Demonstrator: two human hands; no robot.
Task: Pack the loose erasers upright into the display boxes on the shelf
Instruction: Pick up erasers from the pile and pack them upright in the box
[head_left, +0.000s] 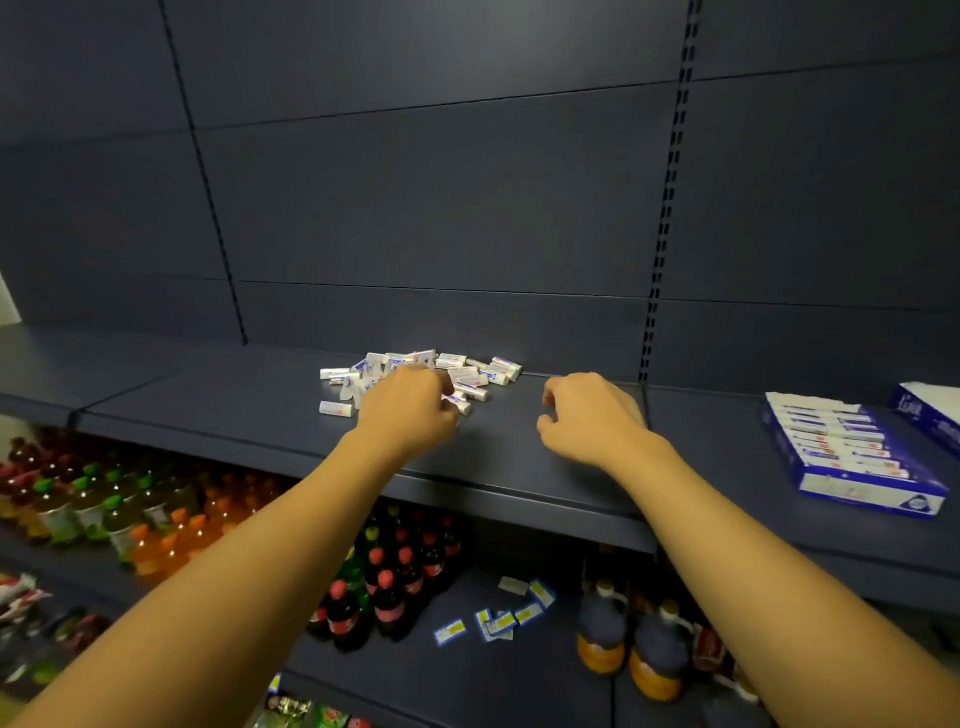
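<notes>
A heap of loose white erasers (467, 371) with blue and red print lies at the back of the dark shelf (249, 415). My left hand (408, 410) reaches into the heap's front, fingers curled down around erasers (458, 401) at its fingertips. My right hand (589, 418) hovers just right of the heap, fingers loosely curled, holding nothing. A blue display box (852, 457) at the right holds a row of erasers standing upright. A second blue box (930, 415) lies at the far right edge, cut off by the frame.
One stray eraser (335, 409) lies left of the heap. Below the shelf stand rows of drink bottles (395, 587) and scattered price labels (498, 618) on a lower shelf. Slotted uprights (667, 218) run up the back panel.
</notes>
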